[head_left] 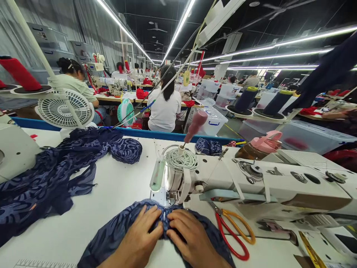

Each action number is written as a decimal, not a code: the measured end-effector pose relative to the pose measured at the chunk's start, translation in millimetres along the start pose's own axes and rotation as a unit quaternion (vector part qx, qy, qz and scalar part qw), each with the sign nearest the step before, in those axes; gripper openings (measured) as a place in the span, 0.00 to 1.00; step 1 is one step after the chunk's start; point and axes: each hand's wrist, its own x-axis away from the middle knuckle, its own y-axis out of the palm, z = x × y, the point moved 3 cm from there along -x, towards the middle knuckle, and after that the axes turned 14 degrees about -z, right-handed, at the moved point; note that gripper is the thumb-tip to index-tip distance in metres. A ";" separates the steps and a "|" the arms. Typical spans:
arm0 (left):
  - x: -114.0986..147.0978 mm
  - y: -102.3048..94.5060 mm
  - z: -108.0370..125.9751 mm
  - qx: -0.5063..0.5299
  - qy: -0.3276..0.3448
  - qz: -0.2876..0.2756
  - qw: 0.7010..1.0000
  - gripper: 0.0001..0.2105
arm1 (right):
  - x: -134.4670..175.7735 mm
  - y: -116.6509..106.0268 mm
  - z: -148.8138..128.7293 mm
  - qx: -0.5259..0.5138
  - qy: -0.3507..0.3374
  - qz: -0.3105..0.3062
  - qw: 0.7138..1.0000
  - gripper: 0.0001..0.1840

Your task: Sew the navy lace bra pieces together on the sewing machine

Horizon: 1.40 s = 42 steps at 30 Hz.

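A piece of navy patterned fabric point(117, 227) lies in front of the sewing machine point(181, 178), its gathered upper edge close to the presser foot point(170, 198). On the left part of that edge, my left hand point(146, 232) grips the cloth with bent fingers, thumb pointing inward. My right hand point(189, 232) holds the same fabric just right of the middle, fingers curled over it. A narrow gathered strip shows between the two hands. Whatever lies beneath my fingers is hidden.
Scissors point(234, 234) with red and orange handles lie right of my right hand. More navy fabric point(55, 175) spreads across the table's left side, beside a bundled roll point(126, 150). A screwdriver point(195, 126) stands on the machine head. A co-worker point(164, 104) sits ahead.
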 end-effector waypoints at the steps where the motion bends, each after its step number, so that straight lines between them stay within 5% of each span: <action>1: 2.6 3.2 -2.6 -0.015 0.004 -0.004 1.000 0.16 | 0.5 0.5 3.5 -0.001 0.001 -0.003 1.000 0.03; 10: 15.2 24.7 -13.8 -0.073 0.024 -0.009 0.997 0.21 | -11.9 1.6 22.0 0.119 0.032 -0.126 0.984 0.38; 20: 23.8 24.3 -24.5 -0.148 0.064 -0.071 0.984 0.41 | -11.9 -3.5 35.8 0.153 0.048 -0.188 0.969 0.47; 32: 20.0 22.4 -24.4 -0.163 0.057 -0.078 0.982 0.39 | -20.4 -26.6 29.3 0.048 0.059 -0.173 0.982 0.41; 38: 20.2 21.7 -18.2 -0.112 0.005 -0.080 0.990 0.35 | -5.6 -31.8 37.4 0.175 0.149 -0.129 0.965 0.17; 42: 5.0 2.4 -16.7 -0.017 -0.011 -0.095 0.995 0.22 | 6.4 -24.2 48.2 0.205 0.190 -0.106 0.954 0.10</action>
